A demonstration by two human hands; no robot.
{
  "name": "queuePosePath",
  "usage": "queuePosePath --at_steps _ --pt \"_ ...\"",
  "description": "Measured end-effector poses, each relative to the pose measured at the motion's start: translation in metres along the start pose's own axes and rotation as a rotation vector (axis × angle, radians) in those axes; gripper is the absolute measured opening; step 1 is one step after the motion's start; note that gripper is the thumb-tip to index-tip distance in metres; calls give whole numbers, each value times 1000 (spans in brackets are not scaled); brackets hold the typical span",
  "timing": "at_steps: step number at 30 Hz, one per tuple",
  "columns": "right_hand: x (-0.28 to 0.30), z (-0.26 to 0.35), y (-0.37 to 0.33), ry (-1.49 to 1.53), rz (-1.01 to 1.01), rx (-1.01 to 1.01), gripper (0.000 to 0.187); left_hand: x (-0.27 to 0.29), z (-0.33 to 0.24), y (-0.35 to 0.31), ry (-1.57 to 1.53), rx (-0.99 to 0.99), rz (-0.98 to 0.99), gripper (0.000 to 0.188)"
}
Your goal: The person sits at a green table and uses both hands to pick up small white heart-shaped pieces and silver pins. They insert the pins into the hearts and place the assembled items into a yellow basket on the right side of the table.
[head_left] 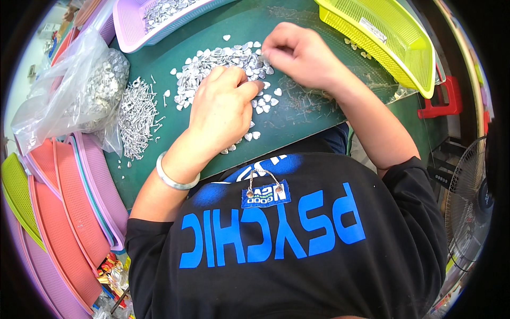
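A loose pile of small silver heart-shaped pieces [194, 69] lies on the green tabletop [297, 119]. Over the pile's near side rests my left hand [226, 98], its fingers curled down among the hearts and its thumb bent toward the right. Whatever those fingers grip is hidden beneath them. At the pile's right edge, my right hand [300, 56] is closed in a pinch, thumb against bent fingers; what it holds is too small to make out. Left of the pile sits a heap of small silver pin-like parts [138, 119]. A few hearts [252, 135] lie near the table's front edge.
A clear plastic bag of silver hearts [103, 80] stands at the left. A purple basket [127, 32] with hearts is at the back; a yellow-green basket [393, 58] stands back right. Stacked pink and purple baskets [69, 196] fill the left side. A fan [467, 196] is at right.
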State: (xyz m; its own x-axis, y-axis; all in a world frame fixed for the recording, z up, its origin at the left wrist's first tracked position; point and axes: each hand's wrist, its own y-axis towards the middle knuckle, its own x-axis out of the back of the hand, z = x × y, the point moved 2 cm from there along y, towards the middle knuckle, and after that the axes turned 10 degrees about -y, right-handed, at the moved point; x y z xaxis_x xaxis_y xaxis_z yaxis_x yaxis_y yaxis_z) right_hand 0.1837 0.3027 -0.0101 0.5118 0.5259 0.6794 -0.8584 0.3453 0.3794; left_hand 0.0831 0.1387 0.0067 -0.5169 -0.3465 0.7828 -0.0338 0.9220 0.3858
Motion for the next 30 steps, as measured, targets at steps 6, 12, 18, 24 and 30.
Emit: queuePosePath --at_steps 6,12,18,24,30 --pt "21 -20 0 970 92 -429 16 -4 -3 2 87 14 55 22" --pt "11 -12 -4 -88 148 -91 14 -4 -1 9 44 14 9 19" --pt "10 -5 -5 -359 180 -20 11 -14 7 29 140 -26 -62 14" --pt "18 4 -10 -294 280 48 9 -18 6 35 197 -65 -38 10" --pt "22 -5 -5 -320 214 35 12 -14 0 24 148 -93 25 8"
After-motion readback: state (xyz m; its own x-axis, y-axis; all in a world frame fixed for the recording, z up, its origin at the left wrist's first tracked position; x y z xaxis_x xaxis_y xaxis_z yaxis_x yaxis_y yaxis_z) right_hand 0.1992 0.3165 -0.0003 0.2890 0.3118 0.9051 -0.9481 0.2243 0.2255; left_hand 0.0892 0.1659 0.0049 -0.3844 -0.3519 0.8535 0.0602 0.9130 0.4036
